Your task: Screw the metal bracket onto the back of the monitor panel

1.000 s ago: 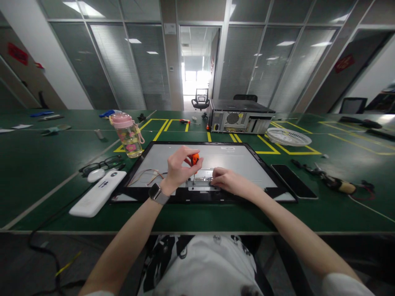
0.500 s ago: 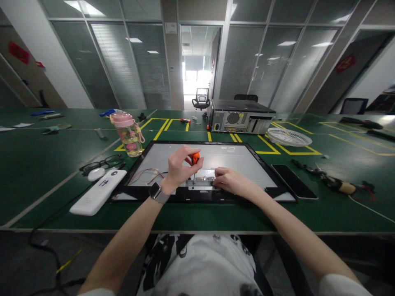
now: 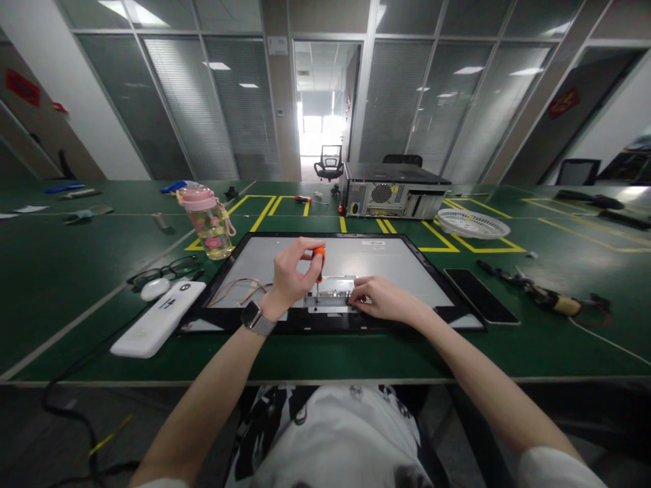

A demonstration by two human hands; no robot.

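From the head view, I'm watching the left hand (image 3: 293, 272) pinching an orange-and-black screwdriver (image 3: 319, 256) by its handle, fingers closed around the top, the shaft standing nearly upright over the left end of a metal bracket (image 3: 333, 294). The bracket is lying on the near part of a large flat panel (image 3: 411, 268), and over at its right end the right hand (image 3: 382, 298) is resting with fingers curled narrow. Their undersides are hiding from me, so I can't tell whether they're gripping or merely steadying.

The screwdriver is looking light and easy to twirl at the handle. The bracket is probably stiff and thin-edged, so I'm favouring its ends. The panel I'm reading as broad, smooth and fragile: I'm thinking two hands on the black frame (image 3: 285, 324), nothing pressing the grey face, and no snagging the thin wires (image 3: 243, 288) lying at its left.

Now the edges: the left side is crowding up with a white device (image 3: 159, 318) and a pink-lidded bottle (image 3: 209, 227); a black phone (image 3: 478, 296) is sitting just beside the right. A green strip of table (image 3: 356, 359) is running along the near side, giving modest room before the drop.
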